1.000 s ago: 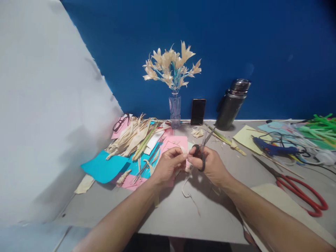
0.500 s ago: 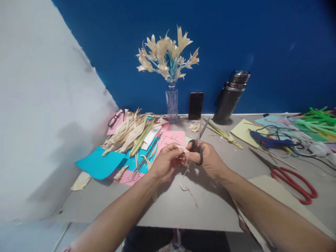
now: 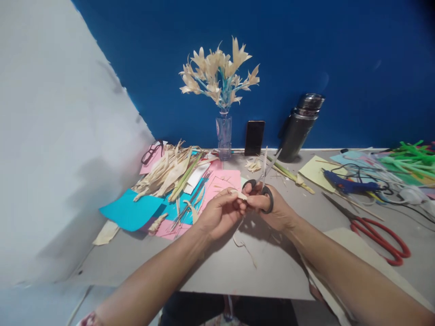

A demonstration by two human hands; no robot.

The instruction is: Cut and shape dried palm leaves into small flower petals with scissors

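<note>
Over the middle of the table, my left hand [image 3: 220,214] pinches a small pale piece of dried corn husk [image 3: 240,195] between thumb and fingers. My right hand [image 3: 280,206] is closed on a pair of scissors [image 3: 263,175] with black handles. Their blades point away from me and stand apart. The thumb and fingertips of my right hand also touch the right end of the husk piece. Thin curled strips [image 3: 239,243] lie on the table just below my hands.
Dried husks [image 3: 166,170] lie on coloured paper [image 3: 131,209] at left. Husk flowers stand in a clear bottle [image 3: 224,138], beside a phone [image 3: 254,138] and a leaning dark flask [image 3: 299,131]. Red-handled scissors [image 3: 382,235] and a blue glue gun [image 3: 350,182] lie at right.
My right hand and the scissors have shifted slightly right, and the blades are spread wider. The husk piece is now stretched between the fingertips of both hands.
</note>
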